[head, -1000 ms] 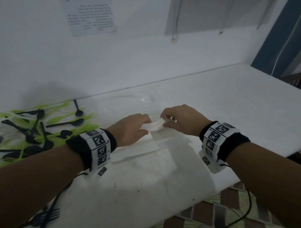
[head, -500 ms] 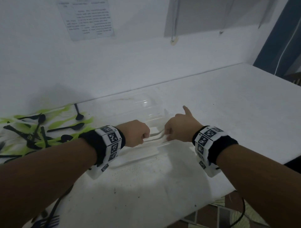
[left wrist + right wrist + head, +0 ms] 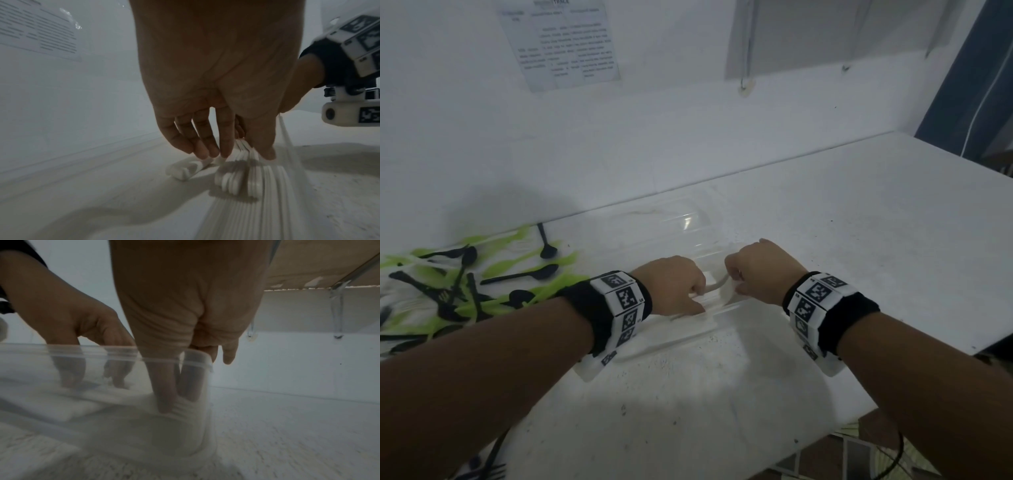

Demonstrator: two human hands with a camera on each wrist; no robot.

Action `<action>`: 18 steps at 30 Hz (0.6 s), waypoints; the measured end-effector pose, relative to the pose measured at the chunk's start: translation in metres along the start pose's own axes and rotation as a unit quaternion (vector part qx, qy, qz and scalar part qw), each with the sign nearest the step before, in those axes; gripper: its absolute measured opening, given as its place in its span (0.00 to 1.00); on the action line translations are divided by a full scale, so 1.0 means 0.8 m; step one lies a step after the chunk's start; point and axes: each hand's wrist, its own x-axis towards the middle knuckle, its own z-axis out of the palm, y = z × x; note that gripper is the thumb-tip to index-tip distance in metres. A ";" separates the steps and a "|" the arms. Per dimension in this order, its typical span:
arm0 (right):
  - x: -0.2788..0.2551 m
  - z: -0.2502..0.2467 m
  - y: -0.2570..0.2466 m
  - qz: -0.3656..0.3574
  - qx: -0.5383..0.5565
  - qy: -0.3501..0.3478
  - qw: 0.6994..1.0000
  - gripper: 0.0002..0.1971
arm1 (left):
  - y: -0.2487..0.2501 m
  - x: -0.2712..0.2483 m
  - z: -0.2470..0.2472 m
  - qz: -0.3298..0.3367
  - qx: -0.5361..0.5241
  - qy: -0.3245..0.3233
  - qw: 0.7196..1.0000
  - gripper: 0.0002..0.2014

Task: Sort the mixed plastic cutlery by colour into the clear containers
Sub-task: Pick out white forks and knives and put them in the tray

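A bundle of white plastic cutlery [image 3: 717, 286] lies low inside a clear container [image 3: 688, 337] at the table's middle. My left hand [image 3: 674, 287] pinches one end of it. In the left wrist view the thumb and fingers [image 3: 225, 151] close on the stacked white handles [image 3: 232, 178]. My right hand [image 3: 760, 274] grips the other end. Seen through the container's wall [image 3: 102, 352], its thumb and fingers [image 3: 164, 402] press the white pieces [image 3: 185, 404] by the corner. A second clear container [image 3: 681, 219] stands just behind.
A mixed pile of green and black cutlery [image 3: 465, 284] spreads over the table's left side. A black fork [image 3: 493, 472] lies near the front left edge. The white wall runs close behind, and the table's edge [image 3: 893, 404] is near on the right.
Both hands have lowered the white bundle down into the clear container and curled tighter round it. The right thumb, raised half a second ago, has come down.
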 end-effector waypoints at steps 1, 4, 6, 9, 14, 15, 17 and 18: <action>-0.001 -0.002 -0.002 -0.002 -0.011 -0.001 1.000 0.05 | 0.000 0.001 0.001 -0.001 0.007 -0.001 1.000 0.20; -0.003 -0.005 -0.008 0.000 -0.046 0.000 0.999 0.04 | 0.001 0.004 0.004 -0.009 0.027 0.013 1.000 0.11; -0.004 -0.007 -0.011 0.009 -0.051 0.007 0.999 0.06 | 0.002 0.006 0.004 -0.018 0.048 0.030 0.998 0.06; -0.002 -0.011 -0.014 0.003 -0.073 0.007 0.997 0.12 | 0.004 0.010 0.002 -0.030 0.061 0.036 0.997 0.08; 0.007 -0.014 -0.013 0.018 -0.077 -0.004 0.997 0.10 | 0.005 0.019 0.006 -0.042 0.095 0.037 0.994 0.10; 0.006 -0.014 -0.014 0.025 -0.072 -0.004 0.997 0.10 | 0.005 0.020 0.007 -0.042 0.100 0.035 0.993 0.10; 0.005 -0.013 -0.015 0.029 -0.060 -0.008 0.998 0.09 | 0.005 0.020 0.008 -0.038 0.103 0.032 0.993 0.12; 0.005 -0.014 -0.013 0.026 -0.055 -0.010 0.998 0.08 | 0.005 0.020 0.008 -0.040 0.097 0.032 0.994 0.11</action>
